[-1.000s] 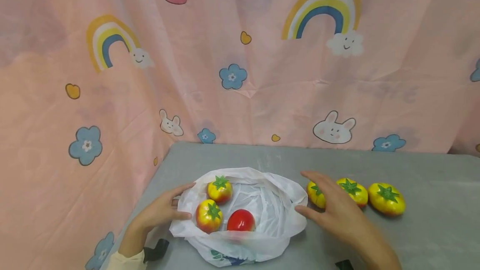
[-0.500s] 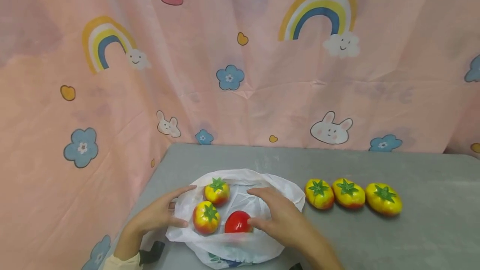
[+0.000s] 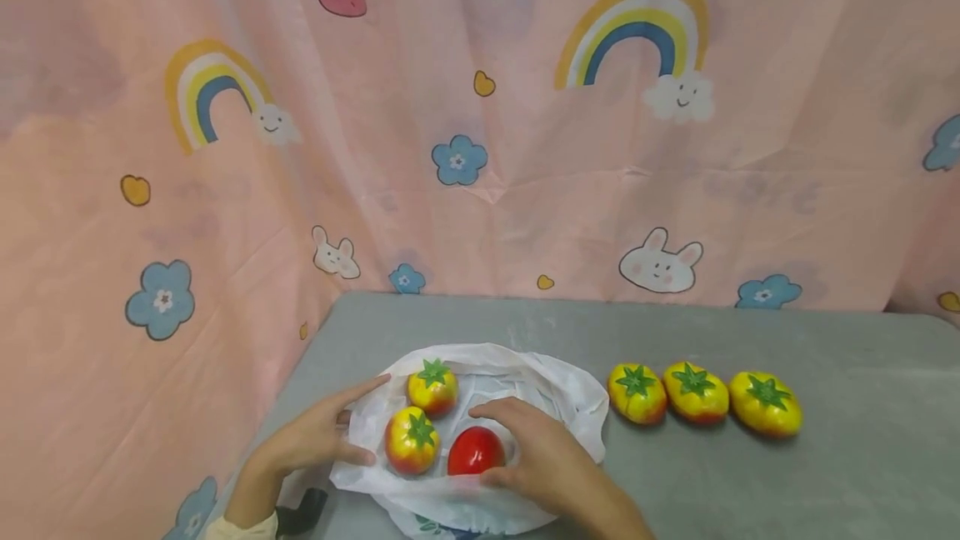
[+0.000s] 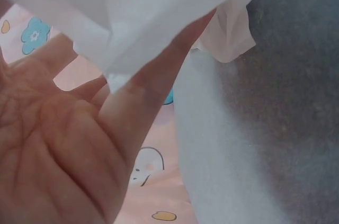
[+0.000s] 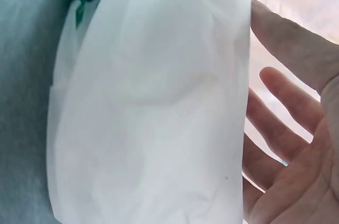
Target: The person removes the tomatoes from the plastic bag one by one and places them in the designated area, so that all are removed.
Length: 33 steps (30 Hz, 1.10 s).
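A white plastic bag lies with its mouth spread wide on the grey table. Inside it, two yellow-and-red toy fruits with green star-shaped leaf tops sit at the left, the rear one behind the front one. A smooth red round fruit is near the front of the bag. My left hand rests at the bag's left rim, fingers extended and thumb apart. In the left wrist view, the bag's edge drapes over its fingers. Over the red fruit, my right hand reaches in, thumb and fingers spread around its right side.
To the right of the bag, three yellow toy fruits stand in a row: a left one, a middle one and a right one. A pink patterned curtain hangs behind and left of the table.
My right hand has moved left from beside the row of yellow fruits to over the red fruit in the bag. My left hand stays at the bag's left rim.
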Each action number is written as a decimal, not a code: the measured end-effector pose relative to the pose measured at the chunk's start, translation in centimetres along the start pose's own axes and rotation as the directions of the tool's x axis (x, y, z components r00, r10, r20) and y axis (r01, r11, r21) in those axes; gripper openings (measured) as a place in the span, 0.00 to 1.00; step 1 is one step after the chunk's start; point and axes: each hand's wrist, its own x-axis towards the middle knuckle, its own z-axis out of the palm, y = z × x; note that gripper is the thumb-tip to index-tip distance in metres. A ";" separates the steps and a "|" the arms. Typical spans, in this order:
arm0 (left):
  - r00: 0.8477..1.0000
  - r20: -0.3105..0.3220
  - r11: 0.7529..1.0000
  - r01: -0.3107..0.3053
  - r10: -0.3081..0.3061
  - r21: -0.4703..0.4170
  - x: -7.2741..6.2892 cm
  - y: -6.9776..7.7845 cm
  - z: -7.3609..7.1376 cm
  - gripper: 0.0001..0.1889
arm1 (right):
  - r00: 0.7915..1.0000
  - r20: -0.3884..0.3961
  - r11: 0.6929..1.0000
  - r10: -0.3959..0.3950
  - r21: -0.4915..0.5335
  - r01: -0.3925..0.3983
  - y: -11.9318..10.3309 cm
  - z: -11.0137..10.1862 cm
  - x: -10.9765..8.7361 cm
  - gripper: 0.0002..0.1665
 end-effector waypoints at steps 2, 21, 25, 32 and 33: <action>1.000 0.002 1.000 0.004 -0.004 -0.003 0.0 0.1 0.0 0.52 | 1.000 0.014 1.000 -0.013 0.005 0.013 -0.1 0.2 0.1 0.39; 0.997 -0.071 0.988 -0.014 0.003 -0.155 0.2 -0.4 -0.6 0.34 | 0.998 -0.011 0.996 -0.065 -0.062 0.064 0.2 1.1 0.2 0.28; 0.996 -0.086 0.987 -0.014 0.000 -0.161 0.3 -0.5 -0.5 0.31 | 0.997 -0.015 0.996 -0.076 -0.049 0.075 0.9 0.5 -0.2 0.23; 0.997 -0.082 0.988 -0.002 -0.011 -0.153 0.1 -0.5 -0.4 0.35 | 0.995 0.045 0.996 -0.091 -0.020 0.092 0.0 0.8 0.1 0.23; 0.997 -0.078 0.988 -0.003 -0.009 -0.155 0.1 -0.5 -0.5 0.35 | 0.995 0.049 0.995 -0.091 -0.027 0.092 -0.1 0.9 0.2 0.23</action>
